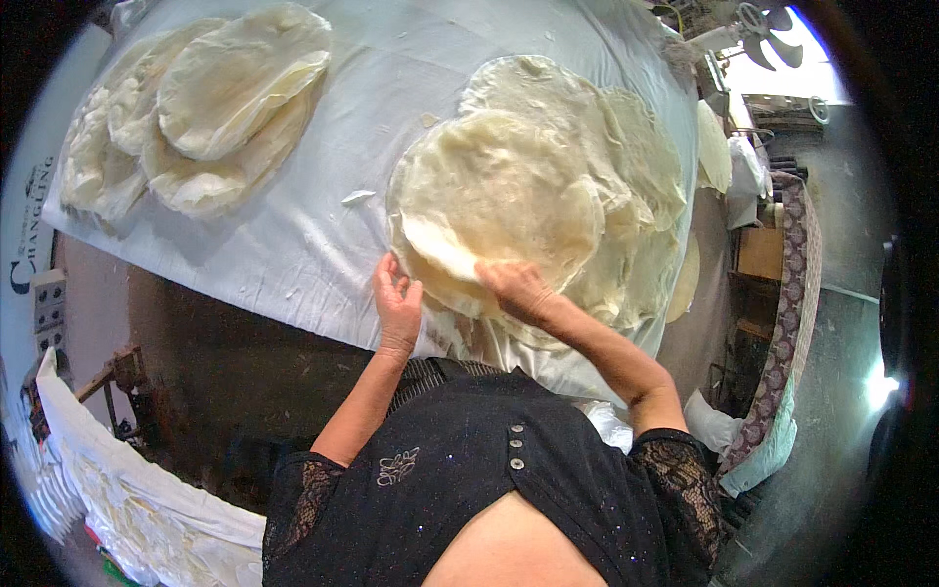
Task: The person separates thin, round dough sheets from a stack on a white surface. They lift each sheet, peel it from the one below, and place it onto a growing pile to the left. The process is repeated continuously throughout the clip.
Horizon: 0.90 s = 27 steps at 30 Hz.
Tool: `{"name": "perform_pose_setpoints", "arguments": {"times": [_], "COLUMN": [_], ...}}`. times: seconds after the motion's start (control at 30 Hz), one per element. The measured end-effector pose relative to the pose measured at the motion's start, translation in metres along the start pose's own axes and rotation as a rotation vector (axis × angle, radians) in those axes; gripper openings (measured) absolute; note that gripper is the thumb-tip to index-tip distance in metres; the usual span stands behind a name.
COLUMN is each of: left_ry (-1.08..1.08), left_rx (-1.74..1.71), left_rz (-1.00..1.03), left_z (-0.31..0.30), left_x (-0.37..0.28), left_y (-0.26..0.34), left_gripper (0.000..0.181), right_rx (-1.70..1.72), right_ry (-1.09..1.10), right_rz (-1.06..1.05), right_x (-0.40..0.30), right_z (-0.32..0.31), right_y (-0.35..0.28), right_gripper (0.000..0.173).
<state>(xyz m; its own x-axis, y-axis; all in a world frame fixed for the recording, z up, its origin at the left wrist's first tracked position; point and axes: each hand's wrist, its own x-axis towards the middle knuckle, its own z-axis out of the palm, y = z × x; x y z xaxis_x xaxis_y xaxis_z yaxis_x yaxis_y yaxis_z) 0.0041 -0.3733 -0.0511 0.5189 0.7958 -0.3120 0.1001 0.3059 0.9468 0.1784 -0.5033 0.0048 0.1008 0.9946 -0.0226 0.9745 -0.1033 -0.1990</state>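
A pile of thin, round, pale flatbread-like sheets (506, 176) lies before me on a white cloth-covered table (352, 147). My right hand (517, 290) pinches the near edge of the top sheet, where a whitish flap (440, 246) is folded over. At the pile's near left rim is my left hand (400, 301), palm turned up and thumb apart from the curved fingers. Its fingertips are close against the rim; whether they touch a sheet is hard to tell. More sheets (638, 161) spread out underneath and to the right, overlapping unevenly.
Another heap of round sheets (227, 103) rests at the table's far left. A small white scrap (358, 197) lies between the piles. At right are a fan (766, 37) and a shelf with a patterned cover (792, 249). A cloth-covered surface (161, 499) with fragments stands lower left.
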Motion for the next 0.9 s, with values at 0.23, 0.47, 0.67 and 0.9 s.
{"name": "perform_pose_setpoints", "arguments": {"times": [0.23,0.47,0.67,0.9], "left_ry": [-0.004,-0.097,-0.118,-0.135], "left_rx": [-0.047,-0.305,-0.153,-0.077], "left_rz": [-0.152,-0.298,-0.481,-0.424], "left_z": [-0.009,-0.005,-0.005,-0.004], "left_x": [0.0,0.001,0.004,0.025], "left_y": [0.018,0.017,0.041,0.037], "left_gripper": [0.058,0.051,0.042,0.037], "right_rx": [0.061,0.0,0.044,0.226], "right_ry": [0.033,-0.203,0.02,-0.014], "right_rz": [0.095,0.162,0.093,0.183], "right_x": [0.005,0.017,-0.004,-0.025], "right_z": [-0.004,0.009,0.024,0.013], "right_y": [-0.006,-0.042,-0.041,-0.037], "right_gripper": [0.032,0.037,0.05,0.056]}}
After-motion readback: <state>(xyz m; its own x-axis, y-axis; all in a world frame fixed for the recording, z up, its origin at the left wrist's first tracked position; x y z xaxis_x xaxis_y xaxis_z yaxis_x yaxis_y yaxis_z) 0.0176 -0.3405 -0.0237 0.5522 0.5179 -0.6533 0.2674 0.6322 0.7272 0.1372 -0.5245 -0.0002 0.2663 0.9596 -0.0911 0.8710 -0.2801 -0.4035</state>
